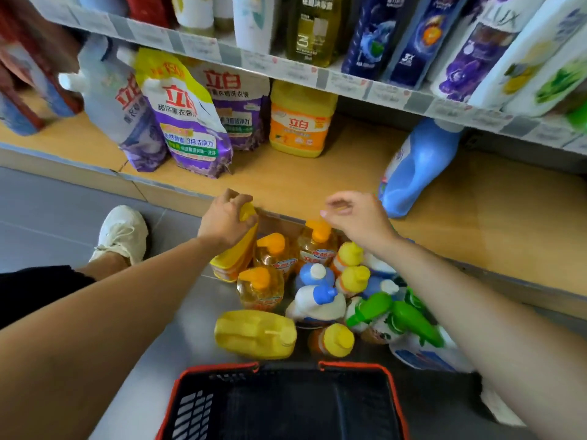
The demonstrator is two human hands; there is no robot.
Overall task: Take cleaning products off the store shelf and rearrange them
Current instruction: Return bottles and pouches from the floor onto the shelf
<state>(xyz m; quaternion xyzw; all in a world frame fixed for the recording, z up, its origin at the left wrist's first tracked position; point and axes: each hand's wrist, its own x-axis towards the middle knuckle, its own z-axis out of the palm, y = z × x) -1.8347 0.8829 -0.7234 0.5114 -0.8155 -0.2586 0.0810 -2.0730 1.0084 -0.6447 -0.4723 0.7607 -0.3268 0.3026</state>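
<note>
My left hand (pixel 226 217) grips the top of a yellow detergent jug (pixel 236 255) that stands tilted on the floor against the bottom shelf's edge. My right hand (pixel 355 214) hovers with loosely curled fingers above the cluster of bottles, holding nothing. Under it stand several pump bottles with orange caps (pixel 317 241), bottles with yellow, blue and green caps (pixel 351 277), and a second yellow jug (pixel 255 333) lying on its side. On the bottom shelf (pixel 317 182) stand purple refill pouches (pixel 190 122), a yellow jug (pixel 301 122) and a leaning blue bottle (pixel 416 169).
A black and red shopping basket (pixel 286 404) sits on the floor just in front of me. My white shoe (pixel 122 233) is at the left. The upper shelf (pixel 286 68) carries shampoo and body wash bottles. Grey tile floor lies to the left.
</note>
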